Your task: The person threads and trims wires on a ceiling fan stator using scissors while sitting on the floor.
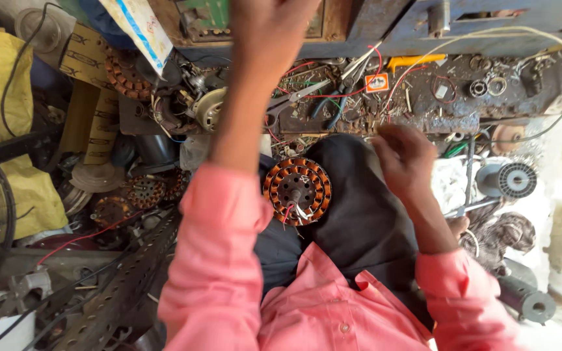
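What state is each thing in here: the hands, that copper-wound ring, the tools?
Left hand: raised toward the bench, grip hidden.
Right hand: fingers curled, at the bench edge.
Copper-wound stator: lying flat on the lap, untouched.
Scissors: lying on the bench.
Wire spool: lying on its side.

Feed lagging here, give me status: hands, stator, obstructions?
Left hand raised, grip unclear. Right hand closed at bench edge. Copper-wound stator on lap, untouched.

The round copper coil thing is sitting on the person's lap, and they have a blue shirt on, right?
Not quite. The coil does sit on the lap, on dark trousers, but the shirt is pink, not blue. The head view shows both pink sleeves. The left hand reaches up toward the bench, and the right hand is by the bench edge.
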